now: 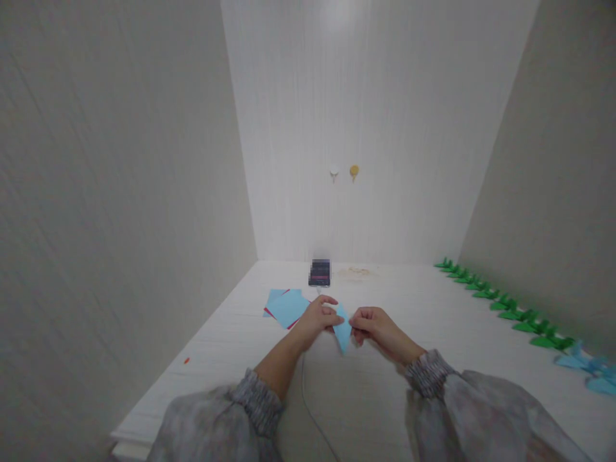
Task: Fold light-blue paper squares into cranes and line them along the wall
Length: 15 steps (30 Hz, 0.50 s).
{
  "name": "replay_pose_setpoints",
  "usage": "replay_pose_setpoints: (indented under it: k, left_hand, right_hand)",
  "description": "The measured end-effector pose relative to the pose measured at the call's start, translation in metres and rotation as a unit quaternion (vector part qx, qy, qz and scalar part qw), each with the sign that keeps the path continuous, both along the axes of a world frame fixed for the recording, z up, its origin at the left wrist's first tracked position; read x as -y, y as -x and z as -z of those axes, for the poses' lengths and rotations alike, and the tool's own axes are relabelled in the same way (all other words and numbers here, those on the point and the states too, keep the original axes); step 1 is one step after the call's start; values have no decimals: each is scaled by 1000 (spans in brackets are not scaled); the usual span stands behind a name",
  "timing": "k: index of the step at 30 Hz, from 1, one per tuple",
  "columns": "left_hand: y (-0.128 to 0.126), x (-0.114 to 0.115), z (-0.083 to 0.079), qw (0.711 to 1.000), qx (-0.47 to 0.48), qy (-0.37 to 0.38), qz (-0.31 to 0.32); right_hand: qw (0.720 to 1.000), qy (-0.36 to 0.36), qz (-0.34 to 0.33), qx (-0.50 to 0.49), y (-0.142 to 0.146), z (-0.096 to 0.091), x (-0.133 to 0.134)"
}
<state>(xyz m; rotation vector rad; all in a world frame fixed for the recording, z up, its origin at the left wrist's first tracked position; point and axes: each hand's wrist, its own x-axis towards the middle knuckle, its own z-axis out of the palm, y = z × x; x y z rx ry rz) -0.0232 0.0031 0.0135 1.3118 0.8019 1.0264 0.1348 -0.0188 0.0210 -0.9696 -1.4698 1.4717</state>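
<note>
A light blue folded piece of paper [342, 335], shaped like a narrow diamond, is held up between my hands above the white table. My left hand [321, 317] grips its left side, thumb on the near face and fingers curled around the upper part. At its right edge, my right hand [368, 324] pinches the paper between thumb and fingers. Just left of my left hand lie several blue and red paper sheets [287, 309], overlapping at different angles. What the fingers cover on the paper's far side is hidden.
A phone [319, 273] stands at the back, with a white cable [308, 404] running toward me. Green folded paper figures [486, 293] line the right side, with light blue ones [584, 362] nearer. A small orange-red scrap [187, 360] lies left. Walls enclose the table.
</note>
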Motion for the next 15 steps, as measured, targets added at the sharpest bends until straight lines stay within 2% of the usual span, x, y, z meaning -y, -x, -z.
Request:
replay_pose_setpoints:
  k: [3,10,13,15]
  left_hand:
    - [-1,1,-4,999,13,11,-28]
    - [-6,4,-10,998,33,31,-43]
    - [-6,2,-10,998,31,22,-53]
    - [-5,0,-10,997,43,19,-55]
  right_hand:
    - [1000,-11,20,3,3,-1,2]
    - [988,-69,135,32,5,-1,-1]
    - [988,-90,108,64,6,2,-2]
    - [983,-128,88,97,5,2,-1]
